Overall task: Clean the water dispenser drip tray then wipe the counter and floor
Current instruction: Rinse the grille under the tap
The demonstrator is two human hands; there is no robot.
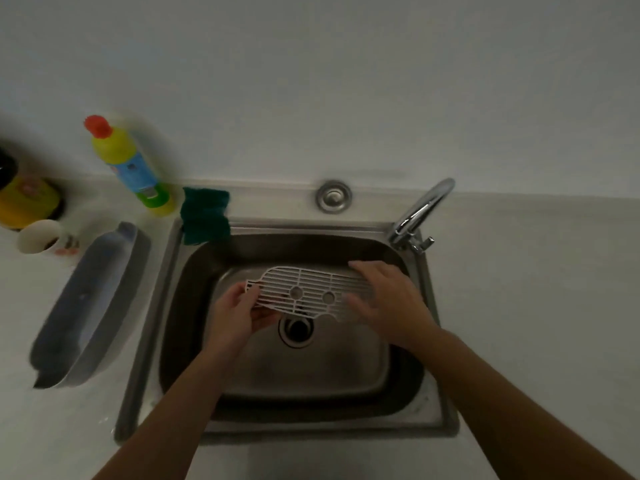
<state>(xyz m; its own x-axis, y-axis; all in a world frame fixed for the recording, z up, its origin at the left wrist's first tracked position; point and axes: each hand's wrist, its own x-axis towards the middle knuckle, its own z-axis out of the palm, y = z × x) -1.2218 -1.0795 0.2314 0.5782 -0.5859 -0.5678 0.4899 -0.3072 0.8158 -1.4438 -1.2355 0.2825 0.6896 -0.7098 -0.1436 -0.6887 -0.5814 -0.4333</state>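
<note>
A: Head view. Where is the white grate (308, 292)?
B: Held level over the sink (408, 386) drain. Left hand (239, 315) pinches its left end; right hand (388, 299) lies open-fingered on its right end, grip unclear in dim light.
A: The tray (91, 306)?
B: On the surface, left of the sink.

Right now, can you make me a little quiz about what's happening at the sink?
1. True or false: the white grille is held over the sink.
2. Which hand pinches the grille's end: A) left hand B) right hand?
3. What colour is the sponge on the sink's back rim?

Key: 1 true. 2 A; the right hand lies flat on the other end. 3 green.
</note>
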